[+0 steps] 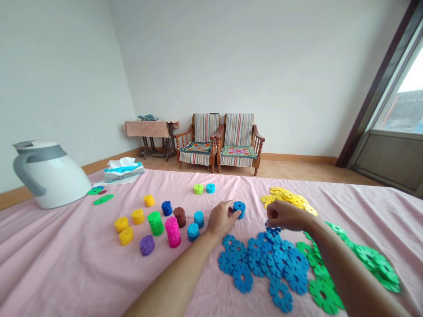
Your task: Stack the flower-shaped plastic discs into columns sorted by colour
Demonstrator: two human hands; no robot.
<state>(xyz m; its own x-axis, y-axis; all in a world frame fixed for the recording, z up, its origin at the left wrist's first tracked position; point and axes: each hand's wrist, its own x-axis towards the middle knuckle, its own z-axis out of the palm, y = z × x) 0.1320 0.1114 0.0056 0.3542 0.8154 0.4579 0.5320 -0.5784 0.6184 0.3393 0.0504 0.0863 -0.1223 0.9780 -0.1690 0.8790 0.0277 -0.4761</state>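
My left hand (222, 219) is closed round a short stack of blue notched discs (239, 209), thumb and fingers at its sides. At the far edge of a loose pile of blue discs (264, 257), my right hand (288, 215) pinches a single blue disc (273, 230) by its rim. Left of my left forearm stand two small light-blue stacks (193, 231). Beside them are a tall pink stack (172, 232), a brown stack (179, 216), a green stack (155, 223), a dark-blue stack (166, 208) and a purple stack (147, 245).
Several yellow stacks (126, 236) stand farther left, near a white jug (59, 176) and a tissue box (124, 172). A lime stack (198, 189) is at the back. Loose yellow discs (287, 198) and green discs (373, 259) lie right on the pink cloth (82, 273).
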